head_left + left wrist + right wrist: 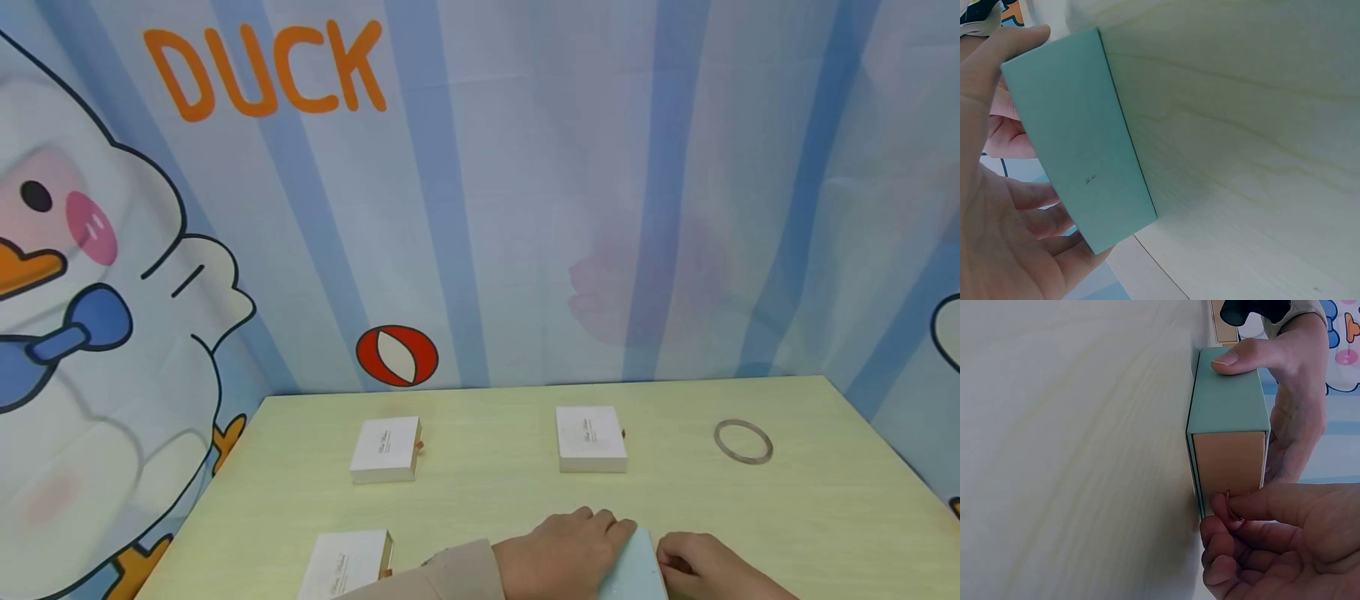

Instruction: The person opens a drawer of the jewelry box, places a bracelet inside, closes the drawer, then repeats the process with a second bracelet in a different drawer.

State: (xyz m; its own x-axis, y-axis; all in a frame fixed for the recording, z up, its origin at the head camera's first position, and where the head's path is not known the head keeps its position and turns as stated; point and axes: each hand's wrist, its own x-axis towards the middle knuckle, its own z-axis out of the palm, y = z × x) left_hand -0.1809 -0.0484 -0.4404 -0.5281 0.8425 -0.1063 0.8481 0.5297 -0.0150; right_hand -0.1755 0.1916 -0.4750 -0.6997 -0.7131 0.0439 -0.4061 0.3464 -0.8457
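My left hand [562, 554] grips a light teal drawer-style box [636, 571] near the table's front edge. In the left wrist view its thumb is at one end of the teal box [1079, 144], with the fingers at the other end and behind. At the tan end face [1229, 461], my right hand [1285, 544] pinches a thin brown ribbon pull [1230, 506] between thumb and finger. That end face sits about level with the teal sleeve's edge. The fingertips hide part of the ribbon.
One white box [386, 450] lies at the back left, another white box [591, 439] at the back middle. A third white box [345, 562] is at the front left, partly behind my left sleeve. A pale ring-shaped bangle [750, 460] lies at the back right.
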